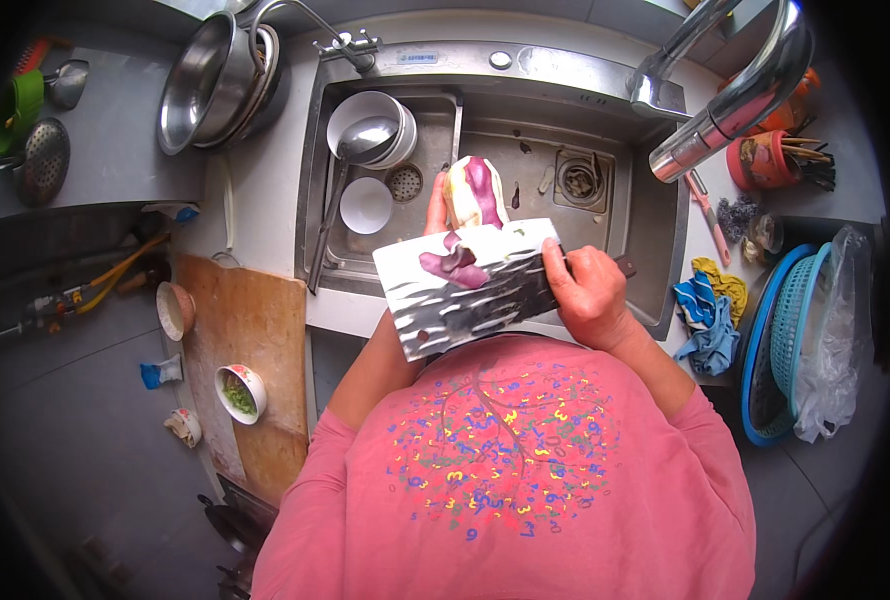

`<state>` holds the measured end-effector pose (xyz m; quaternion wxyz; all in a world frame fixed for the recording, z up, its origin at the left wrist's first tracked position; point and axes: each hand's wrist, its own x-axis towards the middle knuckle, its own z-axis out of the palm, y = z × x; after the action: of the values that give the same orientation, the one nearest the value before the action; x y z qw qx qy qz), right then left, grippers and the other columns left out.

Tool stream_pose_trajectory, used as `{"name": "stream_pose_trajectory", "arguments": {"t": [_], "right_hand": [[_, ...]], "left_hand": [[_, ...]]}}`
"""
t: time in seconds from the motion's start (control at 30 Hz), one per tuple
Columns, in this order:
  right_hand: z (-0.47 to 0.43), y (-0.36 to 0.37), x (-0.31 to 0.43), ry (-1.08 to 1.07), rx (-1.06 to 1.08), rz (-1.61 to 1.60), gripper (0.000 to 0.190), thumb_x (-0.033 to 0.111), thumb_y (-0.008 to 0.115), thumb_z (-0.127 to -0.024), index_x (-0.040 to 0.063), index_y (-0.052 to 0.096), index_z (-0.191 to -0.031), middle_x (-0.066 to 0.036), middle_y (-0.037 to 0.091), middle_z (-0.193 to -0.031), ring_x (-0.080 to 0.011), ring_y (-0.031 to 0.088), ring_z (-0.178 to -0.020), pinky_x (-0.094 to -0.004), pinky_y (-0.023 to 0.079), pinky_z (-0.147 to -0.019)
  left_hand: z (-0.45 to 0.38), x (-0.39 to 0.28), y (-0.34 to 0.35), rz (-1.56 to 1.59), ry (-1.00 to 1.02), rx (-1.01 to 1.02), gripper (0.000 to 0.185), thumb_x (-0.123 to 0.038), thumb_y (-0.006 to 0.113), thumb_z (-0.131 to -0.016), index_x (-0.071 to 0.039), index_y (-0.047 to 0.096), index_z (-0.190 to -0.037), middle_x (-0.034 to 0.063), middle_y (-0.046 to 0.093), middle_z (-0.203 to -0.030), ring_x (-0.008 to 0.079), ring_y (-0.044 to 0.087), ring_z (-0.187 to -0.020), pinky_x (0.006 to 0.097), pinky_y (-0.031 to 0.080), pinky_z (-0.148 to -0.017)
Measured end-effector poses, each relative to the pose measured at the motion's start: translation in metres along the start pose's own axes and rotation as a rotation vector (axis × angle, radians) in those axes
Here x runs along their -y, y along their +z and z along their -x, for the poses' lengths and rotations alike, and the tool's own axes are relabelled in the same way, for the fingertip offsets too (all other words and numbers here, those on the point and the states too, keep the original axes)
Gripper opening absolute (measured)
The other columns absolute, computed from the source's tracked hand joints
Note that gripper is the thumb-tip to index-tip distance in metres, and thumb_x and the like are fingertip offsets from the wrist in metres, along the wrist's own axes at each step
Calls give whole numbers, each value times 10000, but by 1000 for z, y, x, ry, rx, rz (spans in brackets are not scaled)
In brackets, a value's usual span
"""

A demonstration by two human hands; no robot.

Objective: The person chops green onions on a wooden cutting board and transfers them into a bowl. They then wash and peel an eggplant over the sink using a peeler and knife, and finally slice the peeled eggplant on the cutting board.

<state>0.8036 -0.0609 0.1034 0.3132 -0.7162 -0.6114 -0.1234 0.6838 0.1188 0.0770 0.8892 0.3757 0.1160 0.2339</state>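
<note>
My right hand is closed around the handle end of a broad cleaver, its thumb along the blade. The blade lies flat-side up over the sink's front edge, with purple peelings stuck on it. Beyond its far edge, my left hand holds a partly peeled purple vegetable, likely an eggplant, with pale flesh between strips of skin. The blade hides most of that hand and the vegetable's near end. Beneath them is a two-level steel sink with dark peel scraps on its bottom.
In the sink's left part are stacked white bowls, a ladle and a small white bowl. A chrome faucet overhangs the right. A pink peeler and cloths lie rightward. Leftward, a bowl of chopped greens sits on a wooden board.
</note>
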Motion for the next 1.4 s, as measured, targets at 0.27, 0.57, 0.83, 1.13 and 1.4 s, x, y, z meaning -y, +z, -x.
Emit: {"name": "stream_pose_trajectory", "arguments": {"t": [0.27, 0.57, 0.83, 1.13, 1.4], "right_hand": [[20, 5, -25, 87, -21, 141, 431, 15, 626, -720, 0, 665, -1150, -63, 487, -722, -216, 534, -608, -343, 418, -516], [-8, -1, 4, -10, -28, -49, 400, 10, 617, -709, -4, 661, -1106, -60, 462, -682, -211, 495, -565, -338, 393, -495], [-2, 4, -7, -8, -34, 63, 412, 30, 615, -717, 5, 657, -1126, -51, 447, -672, -211, 483, -575, -351, 363, -500], [7, -1, -15, 65, -10, 30, 422, 10, 640, -705, 6, 674, -1125, -57, 472, -691, -217, 518, -587, -344, 407, -494], [-9, 6, -4, 4, -65, 17, 428, 18, 612, -731, 1, 652, -1157, -61, 470, -710, -217, 506, -596, -344, 381, -515]], "left_hand": [[3, -36, 39, 227, -334, -137, 524, -235, 568, -974, -127, 369, -1447, 93, 589, -1182, 188, 644, -999, 365, 602, -845], [2, 37, -24, -91, -104, -86, 622, -473, 483, -1025, -147, 283, -1516, 91, 558, -1269, 165, 586, -1118, 348, 486, -986], [0, 3, -8, 321, -267, -49, 515, -331, 524, -1013, -151, 361, -1466, 62, 590, -1177, 184, 640, -1002, 314, 538, -857], [-3, -24, 29, 130, -270, -66, 680, -113, 759, -801, -100, 417, -1389, 57, 565, -1138, 174, 594, -1049, 312, 521, -893], [-2, 6, -10, 366, -281, -16, 578, -386, 548, -979, -113, 332, -1441, 96, 522, -1278, 206, 599, -1089, 356, 482, -994]]}}
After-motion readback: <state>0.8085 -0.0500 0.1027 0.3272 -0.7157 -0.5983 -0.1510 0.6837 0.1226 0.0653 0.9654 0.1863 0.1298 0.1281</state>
